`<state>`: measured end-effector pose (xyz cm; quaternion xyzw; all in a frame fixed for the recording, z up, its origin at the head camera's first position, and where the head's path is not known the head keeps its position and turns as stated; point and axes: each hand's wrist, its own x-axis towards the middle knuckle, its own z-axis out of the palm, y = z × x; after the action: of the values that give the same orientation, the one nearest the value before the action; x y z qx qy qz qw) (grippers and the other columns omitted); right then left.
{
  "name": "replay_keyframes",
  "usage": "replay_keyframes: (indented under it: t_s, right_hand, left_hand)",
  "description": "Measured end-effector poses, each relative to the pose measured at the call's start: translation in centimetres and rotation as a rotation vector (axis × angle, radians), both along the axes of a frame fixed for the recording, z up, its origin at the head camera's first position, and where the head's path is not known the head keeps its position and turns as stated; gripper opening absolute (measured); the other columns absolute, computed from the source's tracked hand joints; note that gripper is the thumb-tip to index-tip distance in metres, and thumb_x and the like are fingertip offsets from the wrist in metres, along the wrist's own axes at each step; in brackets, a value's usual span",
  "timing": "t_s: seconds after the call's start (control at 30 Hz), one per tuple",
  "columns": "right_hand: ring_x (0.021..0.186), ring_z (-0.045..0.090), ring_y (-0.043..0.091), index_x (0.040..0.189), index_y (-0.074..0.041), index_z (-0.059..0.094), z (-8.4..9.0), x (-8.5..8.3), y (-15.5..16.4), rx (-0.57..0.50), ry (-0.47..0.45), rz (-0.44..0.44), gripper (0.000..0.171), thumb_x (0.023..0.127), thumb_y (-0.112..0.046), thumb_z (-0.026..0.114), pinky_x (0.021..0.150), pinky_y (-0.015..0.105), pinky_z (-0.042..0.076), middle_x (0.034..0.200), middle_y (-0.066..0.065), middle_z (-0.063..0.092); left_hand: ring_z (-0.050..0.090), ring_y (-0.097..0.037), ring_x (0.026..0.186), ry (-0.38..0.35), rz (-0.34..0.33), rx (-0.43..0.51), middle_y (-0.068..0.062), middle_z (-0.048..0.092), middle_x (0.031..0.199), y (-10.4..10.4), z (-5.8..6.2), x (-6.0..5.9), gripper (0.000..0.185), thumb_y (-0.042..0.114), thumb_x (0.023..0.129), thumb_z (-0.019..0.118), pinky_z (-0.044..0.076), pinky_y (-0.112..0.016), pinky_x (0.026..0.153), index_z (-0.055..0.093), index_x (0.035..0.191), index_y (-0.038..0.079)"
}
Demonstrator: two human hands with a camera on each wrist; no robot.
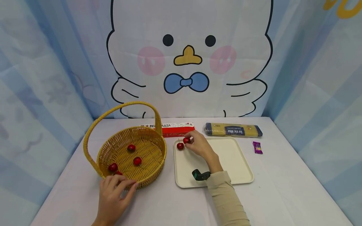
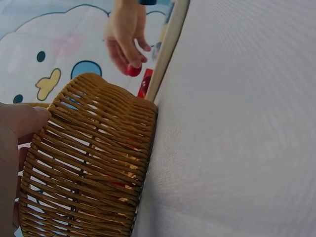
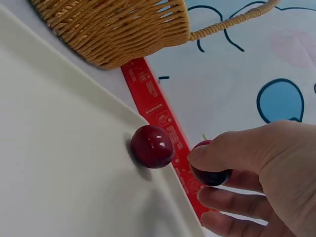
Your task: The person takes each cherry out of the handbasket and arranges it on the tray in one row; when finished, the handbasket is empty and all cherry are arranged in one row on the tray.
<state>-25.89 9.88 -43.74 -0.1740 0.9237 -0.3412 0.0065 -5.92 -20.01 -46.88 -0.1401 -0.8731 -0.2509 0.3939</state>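
Lower left of the frame: left hand point(image 1: 114, 193), fingers spread and nearly straight, pressing the near rim of the round yellow wicker basket point(image 1: 147, 180) with red cherries inside. Centre: right hand point(image 1: 199, 145), fingertips pinched round a glossy red cherry point(image 1: 186, 140), above the cream plastic tray's point(image 1: 240, 163) far left corner, just beside a second red cherry point(image 1: 180, 146) lying there.

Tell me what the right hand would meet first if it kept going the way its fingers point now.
Probably the red box. The right hand, pinching a cherry over the tray far-left corner, points there. The loose cherry lies just beside that line; depth is uncertain.
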Motion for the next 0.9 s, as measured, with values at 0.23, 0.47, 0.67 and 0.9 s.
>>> replay_keyframes:
  t_s: [0.23, 0.47, 0.67, 0.9]
  right_hand:
    - [0.093, 0.059, 0.023, 0.115, -0.003, 0.068, -1.1, -0.6, 0.3, 0.024, -0.002, -0.039, 0.03, 0.086, -0.005, 0.076, 0.088, 0.037, 0.052, 0.112, 0.012, 0.065]
    - [0.093, 0.058, 0.023, 0.111, -0.003, 0.069, -1.7, -0.8, 0.4, 0.045, 0.005, -0.058, 0.027, 0.085, -0.006, 0.075, 0.087, 0.038, 0.051, 0.107, 0.011, 0.066]
    - [0.09, 0.059, 0.02, 0.111, -0.004, 0.069, -2.0, -0.7, 0.6, 0.048, -0.014, -0.063, 0.027, 0.084, -0.008, 0.076, 0.084, 0.038, 0.051, 0.103, 0.009, 0.066]
    - [0.091, 0.059, 0.021, 0.113, -0.004, 0.068, -2.1, -0.8, 0.7, 0.024, -0.041, -0.067, 0.029, 0.085, -0.008, 0.076, 0.085, 0.038, 0.052, 0.103, 0.009, 0.066]
  left_hand:
    - [0.044, -0.017, 0.081, 0.009, -0.001, -0.003, 0.001, 0.058, 0.08, -0.1, -0.1, 0.0, 0.057, 0.056, 0.1, 0.05, 0.024, -0.035, 0.078, 0.077, 0.079, 0.011]
    - [0.044, -0.016, 0.081, 0.006, -0.004, -0.002, 0.002, 0.058, 0.08, 0.0, -0.1, 0.0, 0.057, 0.056, 0.1, 0.05, 0.024, -0.035, 0.078, 0.078, 0.079, 0.011]
    - [0.044, -0.017, 0.081, -0.001, 0.008, -0.011, 0.001, 0.058, 0.08, 0.1, 0.0, 0.0, 0.06, 0.058, 0.1, 0.048, 0.024, -0.036, 0.077, 0.077, 0.079, 0.011]
    - [0.044, -0.017, 0.081, -0.002, 0.004, -0.006, 0.001, 0.058, 0.08, 0.0, 0.0, 0.0, 0.059, 0.058, 0.1, 0.049, 0.025, -0.036, 0.077, 0.077, 0.079, 0.01]
